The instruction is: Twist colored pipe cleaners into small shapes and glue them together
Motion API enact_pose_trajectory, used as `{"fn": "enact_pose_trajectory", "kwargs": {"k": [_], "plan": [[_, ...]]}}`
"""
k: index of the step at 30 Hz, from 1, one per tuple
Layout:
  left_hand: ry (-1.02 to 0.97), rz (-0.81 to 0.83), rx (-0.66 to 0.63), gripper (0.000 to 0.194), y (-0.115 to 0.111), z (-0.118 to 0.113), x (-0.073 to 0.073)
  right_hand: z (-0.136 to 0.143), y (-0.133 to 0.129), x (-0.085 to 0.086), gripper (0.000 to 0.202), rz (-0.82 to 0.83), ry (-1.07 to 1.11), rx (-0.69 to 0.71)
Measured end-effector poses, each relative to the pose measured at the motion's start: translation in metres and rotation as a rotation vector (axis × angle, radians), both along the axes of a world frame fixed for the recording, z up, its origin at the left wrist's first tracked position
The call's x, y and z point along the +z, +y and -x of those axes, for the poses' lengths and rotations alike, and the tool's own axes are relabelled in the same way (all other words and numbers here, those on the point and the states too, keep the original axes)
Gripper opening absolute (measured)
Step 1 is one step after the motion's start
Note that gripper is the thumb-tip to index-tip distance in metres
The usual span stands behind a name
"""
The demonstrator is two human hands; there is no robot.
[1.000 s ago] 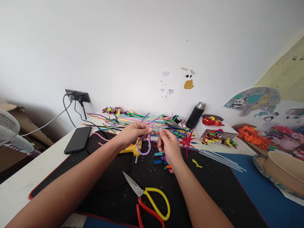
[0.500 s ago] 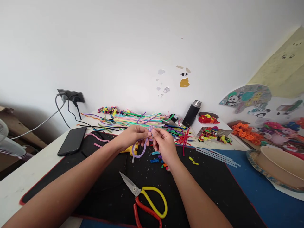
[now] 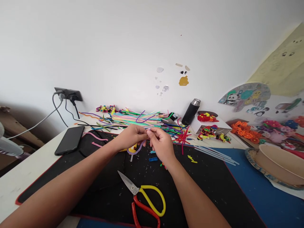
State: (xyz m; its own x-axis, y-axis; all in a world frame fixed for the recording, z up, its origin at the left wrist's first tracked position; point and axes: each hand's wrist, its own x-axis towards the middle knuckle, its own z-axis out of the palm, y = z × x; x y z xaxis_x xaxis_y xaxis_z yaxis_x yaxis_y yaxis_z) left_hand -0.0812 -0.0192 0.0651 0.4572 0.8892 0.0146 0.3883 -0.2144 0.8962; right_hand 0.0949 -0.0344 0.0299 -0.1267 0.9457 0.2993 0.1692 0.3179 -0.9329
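Both my hands meet above the black mat, fingertips pinching a lilac pipe cleaner [image 3: 137, 152]. Its free length curves down in a loop below my left hand [image 3: 134, 136]. My right hand [image 3: 161, 142] presses thumb and fingers on the other part, which is mostly covered by the fingertips. Beneath the hands lie a yellow tool [image 3: 132, 148], probably a glue gun and partly hidden, and small blue pieces [image 3: 153, 159]. Scissors [image 3: 136, 190] with one yellow and one red handle rest on the mat nearer to me.
A heap of colourful pipe cleaners [image 3: 135, 119] lies along the wall. A phone [image 3: 70, 140] is at the left, a black flask [image 3: 191, 111] at the back right. Clear sticks [image 3: 216, 155] and a basket [image 3: 280, 167] are on the right. The black mat [image 3: 104, 177] has a red edge.
My fingertips have drawn closer together over the lilac pipe cleaner, covering the end that stuck up between them. Its loop hangs slightly further left. The whole view has shifted a little.
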Motion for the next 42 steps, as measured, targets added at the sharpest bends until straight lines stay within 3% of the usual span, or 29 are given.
{"fn": "enact_pose_trajectory", "kwargs": {"k": [5,13,20,24,27,30,34,42], "plan": [[0.068,-0.065,0.023,0.048,-0.002,-0.004,-0.002,0.000,-0.001,0.001,0.034,-0.028,0.010,-0.047],[-0.014,-0.113,0.042,0.046,0.000,-0.007,-0.001,-0.001,0.001,0.006,0.036,0.048,0.207,-0.028],[0.004,-0.301,-0.078,0.043,-0.004,-0.010,-0.001,-0.002,0.004,0.004,0.034,0.075,0.316,-0.045],[-0.097,-0.134,-0.034,0.047,0.000,-0.008,-0.008,-0.001,0.005,0.003,0.036,0.096,0.348,-0.015],[-0.239,0.097,-0.082,0.050,0.001,-0.009,-0.011,-0.001,0.004,0.005,0.036,0.100,0.360,0.042],[-0.337,0.213,-0.115,0.050,-0.002,-0.012,-0.010,-0.001,0.002,0.008,0.035,0.090,0.354,0.069],[-0.399,0.209,-0.048,0.048,-0.003,-0.011,-0.008,-0.001,0.002,0.008,0.034,0.061,0.354,0.048],[-0.266,0.090,-0.030,0.051,-0.004,-0.018,-0.016,0.002,0.003,0.004,0.032,0.060,0.394,0.053]]}}
